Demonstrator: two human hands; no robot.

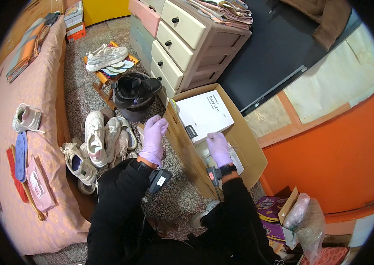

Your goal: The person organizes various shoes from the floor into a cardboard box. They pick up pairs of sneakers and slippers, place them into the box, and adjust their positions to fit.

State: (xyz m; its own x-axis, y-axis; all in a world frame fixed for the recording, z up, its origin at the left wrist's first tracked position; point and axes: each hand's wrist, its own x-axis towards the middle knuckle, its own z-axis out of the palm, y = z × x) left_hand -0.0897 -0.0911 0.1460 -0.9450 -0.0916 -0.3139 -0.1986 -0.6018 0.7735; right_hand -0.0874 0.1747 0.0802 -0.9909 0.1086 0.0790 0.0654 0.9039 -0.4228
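Both of my hands wear thin purple gloves. My left hand is raised beside the left wall of a large cardboard box, its fingers curled together. Over the box's opening is my right hand, closed like a fist. Whatever either hand may hold is hidden or too small to make out. A white shoe box with dark print lies inside the cardboard box, just beyond my right hand. Some whitish wrapping shows beside that hand, partly covered by it.
Several white sneakers crowd the floor by the bed. On the bed lie a single sneaker, a blue insole and a brush. A black bag, a small stool and drawers stand farther off.
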